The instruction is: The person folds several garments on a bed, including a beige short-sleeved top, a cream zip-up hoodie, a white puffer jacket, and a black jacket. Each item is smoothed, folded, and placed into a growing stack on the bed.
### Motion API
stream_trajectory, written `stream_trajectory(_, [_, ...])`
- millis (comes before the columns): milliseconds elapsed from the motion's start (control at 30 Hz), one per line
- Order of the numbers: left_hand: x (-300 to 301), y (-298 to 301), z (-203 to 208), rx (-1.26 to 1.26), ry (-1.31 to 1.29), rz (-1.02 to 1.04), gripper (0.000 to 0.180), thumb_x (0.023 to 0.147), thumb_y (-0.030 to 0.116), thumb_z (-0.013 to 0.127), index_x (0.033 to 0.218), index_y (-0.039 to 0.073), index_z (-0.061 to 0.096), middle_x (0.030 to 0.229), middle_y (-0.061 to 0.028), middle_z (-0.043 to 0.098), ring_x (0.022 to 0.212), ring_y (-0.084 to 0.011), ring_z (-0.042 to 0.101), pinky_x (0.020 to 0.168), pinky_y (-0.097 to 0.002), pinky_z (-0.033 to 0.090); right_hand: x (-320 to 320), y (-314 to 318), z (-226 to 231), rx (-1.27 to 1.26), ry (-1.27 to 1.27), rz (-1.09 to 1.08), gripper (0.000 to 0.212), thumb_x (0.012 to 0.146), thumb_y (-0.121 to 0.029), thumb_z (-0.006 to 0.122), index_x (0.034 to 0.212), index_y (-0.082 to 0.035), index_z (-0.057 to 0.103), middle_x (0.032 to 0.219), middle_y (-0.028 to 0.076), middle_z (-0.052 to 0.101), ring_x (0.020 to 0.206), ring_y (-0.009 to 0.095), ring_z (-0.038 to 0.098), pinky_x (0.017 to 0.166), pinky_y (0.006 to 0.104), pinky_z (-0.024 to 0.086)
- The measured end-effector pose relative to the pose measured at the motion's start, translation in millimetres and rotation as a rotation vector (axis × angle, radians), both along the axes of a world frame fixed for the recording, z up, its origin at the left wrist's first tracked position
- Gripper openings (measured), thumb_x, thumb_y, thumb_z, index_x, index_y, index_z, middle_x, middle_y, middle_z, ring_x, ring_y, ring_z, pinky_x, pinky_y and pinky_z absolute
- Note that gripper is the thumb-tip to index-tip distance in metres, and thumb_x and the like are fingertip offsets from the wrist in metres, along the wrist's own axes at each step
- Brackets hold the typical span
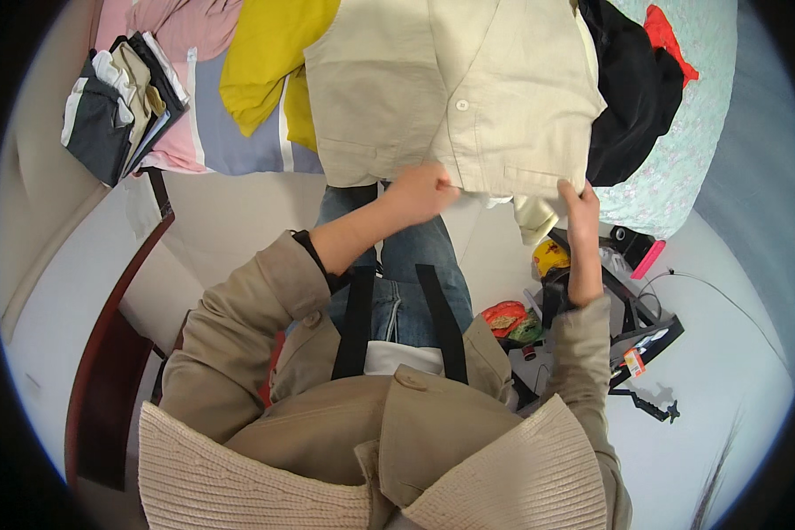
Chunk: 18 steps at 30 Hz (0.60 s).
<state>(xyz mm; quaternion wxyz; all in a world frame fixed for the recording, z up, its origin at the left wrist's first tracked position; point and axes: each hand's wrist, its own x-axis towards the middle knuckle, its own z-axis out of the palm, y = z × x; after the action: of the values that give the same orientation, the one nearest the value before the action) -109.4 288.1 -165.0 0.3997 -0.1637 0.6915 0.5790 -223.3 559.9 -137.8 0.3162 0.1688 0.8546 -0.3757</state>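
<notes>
A cream vest [380, 88] with a white button lies spread out on the bed, its lower hem hanging toward me at the near edge. My left hand [422, 190] is closed on the hem near the vest's middle, slightly blurred. At the lower right corner, my right hand [580, 201] pinches the hem between thumb and fingers. A strip of pale cloth [535, 218] dangles below the hem beside my right hand.
Left of the vest lie a mustard-yellow garment [261, 66] and a stack of folded clothes [128, 106]. A black garment [632, 97] and red cloth [671, 44] lie to its right. Bags and black gear [632, 309] crowd the floor at right; a dark red wooden edge [106, 353] curves at left.
</notes>
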Motion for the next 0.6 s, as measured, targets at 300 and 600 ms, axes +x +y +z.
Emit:
stream_trajectory(300, [-28.0,57.6,85.4,0.026,0.547,0.184,0.046,0.075,0.019,0.065,0.106,-0.008,0.042,0.092,-0.0215,0.056,0.087,-0.0365,0.057,0.076,-0.0402,0.046,13.0,-64.6,100.5,-0.414,-0.301,0.219,0.025,0.089,-0.018,0.055,0.105,0.0,0.055,0.095,0.002,0.058,0.088,0.008,0.052,0.08,0.0235,0.041])
stream_trajectory(600, [-32.1,43.2,76.8,-0.137,0.677,0.05,0.017,0.074,0.004,0.053,0.09,-0.001,0.048,0.079,-0.016,0.055,0.073,-0.0331,0.058,0.061,-0.0417,0.048,-72.8,-122.8,43.6,0.122,0.145,0.231,0.071,0.079,-0.041,0.058,0.124,0.011,0.036,0.114,0.021,0.052,0.099,0.024,0.053,0.082,0.0308,0.043])
